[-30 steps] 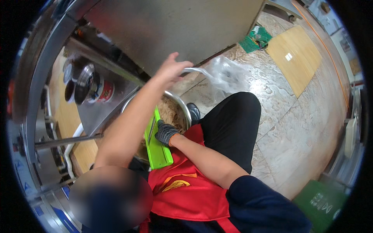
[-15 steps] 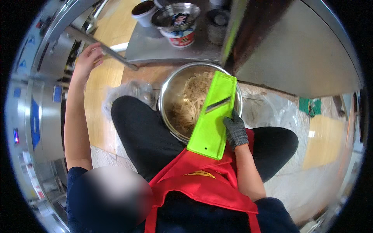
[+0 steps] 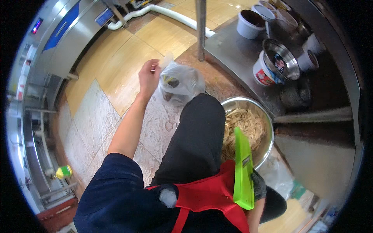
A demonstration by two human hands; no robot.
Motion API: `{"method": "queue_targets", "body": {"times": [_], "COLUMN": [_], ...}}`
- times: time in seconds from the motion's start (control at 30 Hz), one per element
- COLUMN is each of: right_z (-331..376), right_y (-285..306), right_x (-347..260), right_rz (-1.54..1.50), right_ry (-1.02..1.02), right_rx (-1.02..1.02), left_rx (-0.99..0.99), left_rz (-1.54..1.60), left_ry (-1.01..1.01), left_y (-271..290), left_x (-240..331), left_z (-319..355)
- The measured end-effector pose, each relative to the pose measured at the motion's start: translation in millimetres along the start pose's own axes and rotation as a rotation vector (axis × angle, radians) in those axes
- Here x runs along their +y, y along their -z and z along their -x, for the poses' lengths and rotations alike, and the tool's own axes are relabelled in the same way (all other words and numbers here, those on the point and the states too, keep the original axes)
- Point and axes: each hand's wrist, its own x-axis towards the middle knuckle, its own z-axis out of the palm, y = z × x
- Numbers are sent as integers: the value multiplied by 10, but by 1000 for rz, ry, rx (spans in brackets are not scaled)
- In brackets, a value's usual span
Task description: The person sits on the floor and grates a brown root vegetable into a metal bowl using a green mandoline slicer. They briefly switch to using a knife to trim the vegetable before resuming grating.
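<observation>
My bare left hand (image 3: pixel 149 77) reaches out to the left, its fingers curled closed at the edge of a clear plastic bag (image 3: pixel 184 83). The bag stands on the floor beyond my left knee, with dark and yellowish contents showing dimly through it. In a dark grey knitted glove, my right hand (image 3: pixel 258 185) grips a bright green mandoline slicer (image 3: pixel 243 174) by its side. The slicer leans over the near side of a steel bowl (image 3: pixel 269 132), its lower end against my red apron. Pale, thin shreds (image 3: pixel 248 126) fill part of the bowl.
Beside the bowl, a low steel shelf (image 3: pixel 229 50) holds a white bucket (image 3: pixel 250 25), a steel basin (image 3: pixel 289 58) on a printed tub, and several other containers. A metal post (image 3: pixel 200 31) rises at its corner. A white pipe (image 3: pixel 171 14) runs along the floor behind.
The view has swung left. My left hand has come down from the air near the metal post to the plastic bag. My right hand still holds the slicer, now tilted more on edge.
</observation>
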Motion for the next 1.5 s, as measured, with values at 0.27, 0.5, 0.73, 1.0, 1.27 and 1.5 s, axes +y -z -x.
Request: {"method": "queue_targets", "body": {"times": [0.27, 0.5, 0.73, 1.0, 1.27, 1.5], "right_z": [-1040, -1039, 749, 1749, 1299, 1746], "right_y": [389, 217, -965, -1437, -242, -537], "right_x": [708, 490, -1946, -4508, -6430, -6036], "right_rz": [431, 1803, 1348, 1161, 1945, 2071], "right_ry": [260, 148, 1286, 1960, 881, 979], "right_rx": [310, 208, 705, 1310, 1058, 1235], "left_rx": [-336, -497, -540, -327, -420, -497], "left_rz": [-846, -357, -182, -373, -590, -915], "left_ry": [73, -788, -161, -57, 12, 158], "left_y": [230, -710, -353, -36, 57, 61], "left_x": [163, 39, -253, -740, -929, -852], "left_z": [-128, 479, 784, 443, 358, 309]}}
